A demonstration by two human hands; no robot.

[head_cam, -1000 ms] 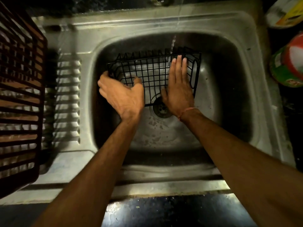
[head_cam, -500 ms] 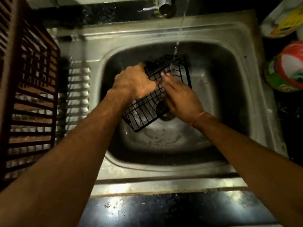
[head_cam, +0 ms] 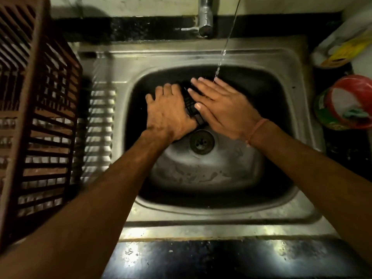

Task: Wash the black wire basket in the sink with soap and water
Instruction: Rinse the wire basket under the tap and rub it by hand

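The black wire basket stands on edge inside the steel sink, mostly hidden between my two hands. My left hand grips its left side, fingers curled over the wire. My right hand lies flat against its right side with straight fingers. A thin stream of water falls from above onto my right fingertips and the basket's top. No soap or sponge shows in the basin.
The drain lies just below the basket, and the tap is at the back wall. A brown slatted crate stands on the left drainboard. A red-lidded green tub and a yellow-white packet sit on the right counter.
The basket has been turned from lying face-up to standing on edge. My left hand shifted over its side, and my right hand moved flat onto the other side under the stream.
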